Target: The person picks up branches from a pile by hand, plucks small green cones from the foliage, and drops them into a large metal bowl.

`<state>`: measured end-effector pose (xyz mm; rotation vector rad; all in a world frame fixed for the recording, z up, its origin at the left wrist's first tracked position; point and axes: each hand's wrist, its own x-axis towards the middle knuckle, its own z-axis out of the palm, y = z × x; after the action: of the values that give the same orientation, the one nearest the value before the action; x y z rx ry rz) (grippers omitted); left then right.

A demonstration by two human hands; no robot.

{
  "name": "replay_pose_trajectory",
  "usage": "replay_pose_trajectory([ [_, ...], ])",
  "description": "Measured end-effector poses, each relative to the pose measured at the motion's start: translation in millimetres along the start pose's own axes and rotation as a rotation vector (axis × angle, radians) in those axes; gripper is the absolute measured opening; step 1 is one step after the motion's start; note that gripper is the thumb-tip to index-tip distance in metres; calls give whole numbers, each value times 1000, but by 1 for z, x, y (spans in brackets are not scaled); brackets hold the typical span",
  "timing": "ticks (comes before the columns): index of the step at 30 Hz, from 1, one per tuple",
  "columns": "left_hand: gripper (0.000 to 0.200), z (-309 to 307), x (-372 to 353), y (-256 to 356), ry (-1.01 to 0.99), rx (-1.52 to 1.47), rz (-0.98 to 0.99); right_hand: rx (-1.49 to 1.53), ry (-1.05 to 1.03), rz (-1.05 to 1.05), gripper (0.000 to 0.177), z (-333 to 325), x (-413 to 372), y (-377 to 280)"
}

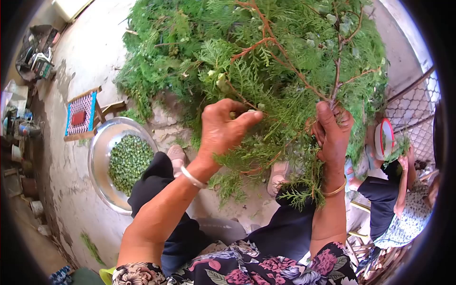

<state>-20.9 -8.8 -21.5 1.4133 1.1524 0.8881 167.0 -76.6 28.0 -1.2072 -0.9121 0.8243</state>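
My right hand [332,128] is closed around the stem of a leafy evergreen branch [294,66] with reddish-brown twigs. Pale green cones hang on its sprays. Over the branch's left side, my left hand [225,124] has its thumb and fingers bent together at a twig tip, with a small green cone showing between them. A large pile of cut green branches [156,52] lies beyond both hands. Left of my knees, a wide metal basin [99,159] holds many small green cones [129,164].
A small woven stool [81,117] with a red object on it stands left of the basin. At the right, another person [403,209] sits holding greenery beside a red-rimmed white basin [384,137], near wire mesh [415,111]. Household items line the far left wall.
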Motion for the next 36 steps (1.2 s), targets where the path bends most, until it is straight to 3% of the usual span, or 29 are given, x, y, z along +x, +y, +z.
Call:
replay_pose_trajectory([
  [1,26,3,3,-9,53,133,146,-69,68,10,17,0,-1,1],
  [4,26,-1,7,-9,13,95,171,-245,170,18,14,1,0,14],
  [7,19,5,17,-35,-49,13,332,-106,52,-47,8,-21,11,31],
  [8,19,-9,9,-21,-17,26,315,-110,4,-63,13,-28,13,34],
  [9,16,-17,3,-2,-87,-327,9,-100,-20,-58,13,-28,10,37],
  [10,14,-27,-2,12,-166,-685,-291,-192,101,61,17,-21,8,31],
  [11,14,-35,-7,13,-167,-688,-281,-289,236,174,21,-18,6,25],
  [13,11,-46,-9,19,-94,-843,-316,-257,121,-3,28,-28,12,47],
  [14,10,-49,-8,17,-70,-858,-303,-86,55,-28,27,-24,13,50],
  [16,9,-61,-8,10,-69,-893,-285,583,-253,-1,26,-4,20,55],
  [17,9,-70,-8,6,-80,-907,-277,683,-317,-2,27,3,18,53],
  [20,13,-130,6,-7,-49,-1382,-334,613,-278,-20,19,0,13,36],
  [21,14,-164,9,-21,-141,-1400,-216,555,-237,17,19,-6,11,32],
  [22,13,-193,10,-29,-25,-1422,-83,462,-180,-25,19,-5,11,25],
  [24,9,-248,5,-46,252,-1227,-48,526,-163,-1,17,-24,23,36],
  [25,9,-275,2,-59,366,-1103,-119,605,-161,45,16,-34,25,40],
  [26,10,-303,-1,-77,396,-1031,-171,322,163,144,20,-20,16,21],
  [28,9,-327,-19,-96,591,-731,-182,322,189,108,20,-20,17,17],
  [29,4,-311,-38,-82,840,-552,-205,227,183,81,22,-28,20,18],
  [31,17,-354,-80,-134,687,128,-31,140,194,50,24,-36,18,16],
  [34,41,-381,-103,-169,711,464,-392,85,201,65,25,-20,9,-1],
  [35,41,-378,-106,-174,708,459,-384,84,205,56,25,-18,8,-3],
  [36,44,-376,-110,-178,770,775,-277,102,196,63,25,-17,6,-4],
])
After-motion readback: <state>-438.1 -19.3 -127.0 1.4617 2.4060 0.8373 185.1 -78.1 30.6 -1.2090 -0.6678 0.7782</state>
